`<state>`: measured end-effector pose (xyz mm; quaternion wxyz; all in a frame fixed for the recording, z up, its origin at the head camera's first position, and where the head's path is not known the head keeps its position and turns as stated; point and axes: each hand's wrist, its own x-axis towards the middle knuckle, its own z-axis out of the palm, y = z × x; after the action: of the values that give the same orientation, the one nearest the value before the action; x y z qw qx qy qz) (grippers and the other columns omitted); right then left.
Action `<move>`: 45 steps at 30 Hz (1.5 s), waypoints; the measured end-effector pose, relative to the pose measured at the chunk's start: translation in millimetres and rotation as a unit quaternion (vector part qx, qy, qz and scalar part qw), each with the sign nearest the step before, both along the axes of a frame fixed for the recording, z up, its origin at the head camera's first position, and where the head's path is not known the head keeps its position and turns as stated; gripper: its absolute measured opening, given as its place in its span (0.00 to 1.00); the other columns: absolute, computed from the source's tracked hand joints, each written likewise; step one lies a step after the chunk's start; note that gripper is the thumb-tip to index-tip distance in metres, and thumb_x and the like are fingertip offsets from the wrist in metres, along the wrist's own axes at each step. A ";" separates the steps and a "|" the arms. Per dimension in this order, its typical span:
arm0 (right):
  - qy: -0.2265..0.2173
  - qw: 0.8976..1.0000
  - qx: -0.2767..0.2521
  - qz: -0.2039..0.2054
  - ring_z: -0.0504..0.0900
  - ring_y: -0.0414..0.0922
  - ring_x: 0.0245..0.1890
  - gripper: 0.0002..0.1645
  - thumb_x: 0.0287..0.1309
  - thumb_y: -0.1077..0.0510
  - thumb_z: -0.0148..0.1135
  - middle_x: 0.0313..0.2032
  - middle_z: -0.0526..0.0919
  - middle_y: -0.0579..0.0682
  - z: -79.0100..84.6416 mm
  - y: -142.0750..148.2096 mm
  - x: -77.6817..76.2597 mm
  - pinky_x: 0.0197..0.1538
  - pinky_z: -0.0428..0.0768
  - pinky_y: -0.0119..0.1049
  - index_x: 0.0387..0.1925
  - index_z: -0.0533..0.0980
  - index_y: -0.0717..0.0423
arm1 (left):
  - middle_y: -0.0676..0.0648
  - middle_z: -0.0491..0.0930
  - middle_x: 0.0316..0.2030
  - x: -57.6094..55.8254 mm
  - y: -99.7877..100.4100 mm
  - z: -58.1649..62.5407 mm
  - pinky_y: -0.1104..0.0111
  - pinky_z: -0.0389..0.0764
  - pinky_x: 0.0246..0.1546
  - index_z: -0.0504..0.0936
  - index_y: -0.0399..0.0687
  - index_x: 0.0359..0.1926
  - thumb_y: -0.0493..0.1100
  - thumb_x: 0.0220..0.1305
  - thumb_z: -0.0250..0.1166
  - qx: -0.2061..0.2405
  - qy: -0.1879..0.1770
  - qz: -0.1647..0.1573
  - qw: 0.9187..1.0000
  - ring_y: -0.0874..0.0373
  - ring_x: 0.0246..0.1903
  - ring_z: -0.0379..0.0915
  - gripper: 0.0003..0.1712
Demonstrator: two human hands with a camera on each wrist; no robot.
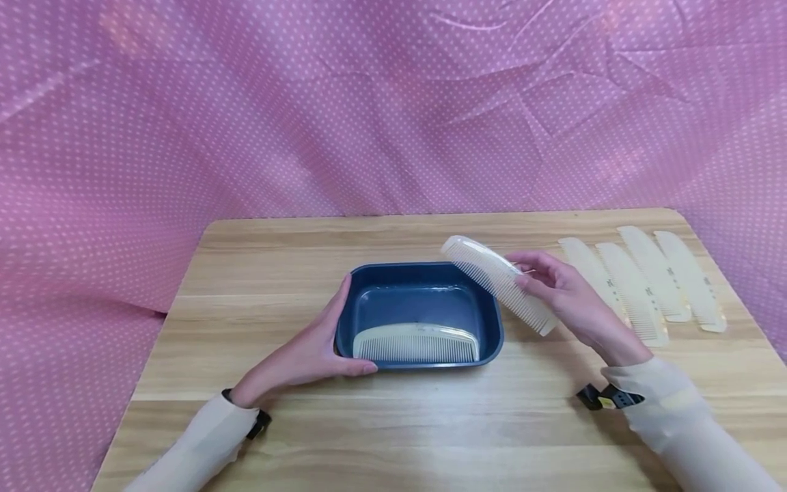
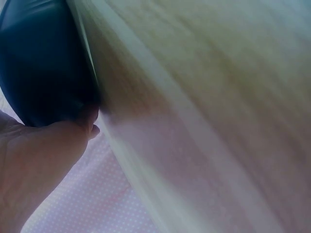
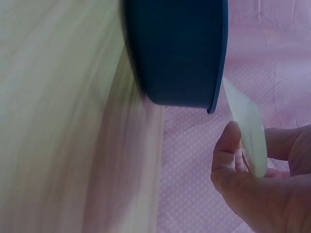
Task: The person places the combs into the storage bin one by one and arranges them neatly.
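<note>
A dark blue rectangular box [image 1: 399,304] sits near the middle of the table, its top uncovered. One pale, cream-coloured comb [image 1: 417,342] lies inside along the near wall, teeth facing down toward me. My left hand [image 1: 313,345] grips the box's left end, thumb along the near side and fingers along the left side. Above the box's right rim, my right hand [image 1: 572,301] pinches a second comb [image 1: 492,270], which is held tilted and clear of the table. The right wrist view shows this comb [image 3: 250,128] between thumb and fingers, beside the box wall [image 3: 180,53].
To the right of my right hand, several more combs [image 1: 654,273] lie side by side on the wooden table [image 1: 393,424]. A pink dotted cloth [image 1: 369,102] hangs behind and around the table. Both wrists wear dark straps.
</note>
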<state>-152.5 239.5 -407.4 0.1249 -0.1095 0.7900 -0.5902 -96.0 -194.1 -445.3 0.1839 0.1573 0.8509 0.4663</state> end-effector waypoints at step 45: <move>0.077 0.976 0.067 0.193 0.79 0.49 0.43 0.15 0.80 0.67 0.59 0.44 0.85 0.50 -8.7 -93.6 3.9 0.44 0.79 0.35 0.61 0.83 0.57 | 0.55 0.37 0.87 -2.1 -0.3 -4.5 0.38 0.55 0.77 0.23 0.81 0.85 0.54 0.56 0.87 0.026 -0.009 0.000 1.000 0.49 0.83 0.45 0.85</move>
<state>-148.6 145.9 -416.1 0.1817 -0.2963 0.7992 -0.4904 -98.0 -194.4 -449.8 0.1879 0.1581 0.8367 0.4895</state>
